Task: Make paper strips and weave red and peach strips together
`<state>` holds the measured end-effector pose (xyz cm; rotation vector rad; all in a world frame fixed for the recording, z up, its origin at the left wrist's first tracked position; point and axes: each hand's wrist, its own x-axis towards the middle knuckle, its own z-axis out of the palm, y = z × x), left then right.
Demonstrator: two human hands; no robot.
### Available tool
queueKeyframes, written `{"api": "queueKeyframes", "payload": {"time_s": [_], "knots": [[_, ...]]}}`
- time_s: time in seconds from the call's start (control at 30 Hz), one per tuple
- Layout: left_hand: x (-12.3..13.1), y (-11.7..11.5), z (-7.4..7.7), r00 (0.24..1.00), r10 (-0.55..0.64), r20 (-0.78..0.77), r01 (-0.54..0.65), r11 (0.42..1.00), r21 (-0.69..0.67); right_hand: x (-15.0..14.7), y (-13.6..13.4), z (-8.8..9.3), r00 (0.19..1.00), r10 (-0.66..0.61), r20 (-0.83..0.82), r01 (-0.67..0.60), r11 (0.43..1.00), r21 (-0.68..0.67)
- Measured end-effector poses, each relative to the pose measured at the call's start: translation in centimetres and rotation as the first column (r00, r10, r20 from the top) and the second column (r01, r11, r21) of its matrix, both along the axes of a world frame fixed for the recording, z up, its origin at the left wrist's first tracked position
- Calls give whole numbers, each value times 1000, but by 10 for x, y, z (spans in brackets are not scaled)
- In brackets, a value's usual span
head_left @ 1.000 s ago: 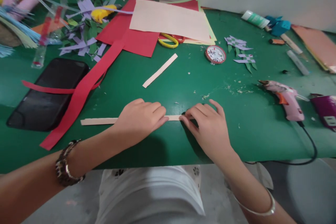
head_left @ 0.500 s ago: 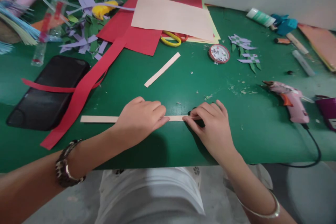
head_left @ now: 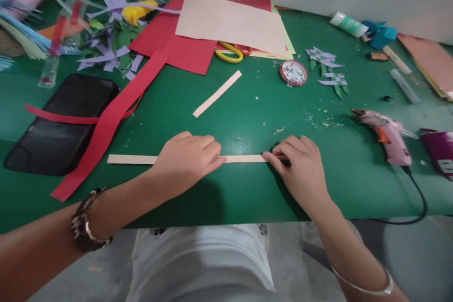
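A long pale pink paper strip [head_left: 244, 158] lies straight across the green table [head_left: 247, 118] near its front edge. My left hand [head_left: 189, 158] is closed over the strip's middle, thumb and fingers pressed on it. Toward its right end, my right hand [head_left: 300, 165] pinches the strip between thumb and fingers; the tip under that hand is partly hidden. Beyond the hands rests a shorter pale strip [head_left: 217, 94], slanted and untouched.
Left of my hands, a red paper strip [head_left: 115, 108] lies over a black phone [head_left: 60, 127]. A pink glue gun [head_left: 387, 137] with a cord is at the right. Paper sheets [head_left: 233, 23], yellow-handled scissors [head_left: 229, 53] and a round container [head_left: 293, 72] sit farther back.
My right hand has slid to the right along the strip, leaving more of it bare between the hands. My left hand stays in about the same place on it.
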<state>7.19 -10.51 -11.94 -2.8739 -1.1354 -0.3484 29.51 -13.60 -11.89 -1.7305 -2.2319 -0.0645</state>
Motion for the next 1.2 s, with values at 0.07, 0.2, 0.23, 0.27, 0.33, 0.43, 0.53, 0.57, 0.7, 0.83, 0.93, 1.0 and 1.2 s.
{"api": "queueKeyframes", "payload": {"time_s": [0.07, 0.2, 0.23, 0.27, 0.33, 0.43, 0.53, 0.57, 0.7, 0.83, 0.93, 1.0, 1.2], "knots": [[-3, 0, 0, 1000, -2, -5, 2, 1000, 0, 1, 1, 0, 1000, 11, 6, -11, 1000, -13], [-14, -2, 1, 1000, 17, -11, -17, 1000, -5, 1, 1, 0, 1000, 24, 3, -24, 999, -23], [-18, -3, 1, 1000, 27, -13, -27, 1000, -9, 1, 1, 0, 1000, 24, -1, -24, 999, -22], [-21, -4, 1, 999, 39, -14, -40, 999, -12, 1, 1, 1, 1000, 22, -6, -23, 1000, -21], [-28, -6, 2, 998, 65, -16, -65, 998, -17, 0, 1, 1, 1000, 21, -14, -21, 1000, -18], [-36, -8, 3, 996, 90, -22, -91, 996, -17, 0, 1, 1, 1000, 24, -17, -24, 1000, -13], [-45, -10, 3, 996, 88, -23, -89, 996, -18, 0, 1, 1, 1000, 25, -11, -25, 1000, -12], [-48, -11, 3, 996, 91, -19, -91, 996, -18, 0, 1, 1, 1000, 24, -9, -24, 1000, -15], [-63, -16, 3, 994, 113, -9, -113, 993, -32, 0, 1, 1, 1000, 12, -10, -12, 999, -41], [-73, -22, 5, 973, 228, -39, -231, 970, -74, 0, 1, 2, 1000, 9, -13, -10, 999, -45], [-79, -24, 8, 965, 256, -55, -261, 958, -115, 0, 1, 2, 1000, 12, -12, -12, 999, -46], [-83, -23, 9, 973, 222, -65, -230, 960, -160, -1, 1, 2, 1000, 14, -14, -14, 999, -45], [-93, -18, 6, 983, 183, -27, -185, 977, -110, 2, 2, 2, 999, 43, -5, -43, 999, -14]]}}
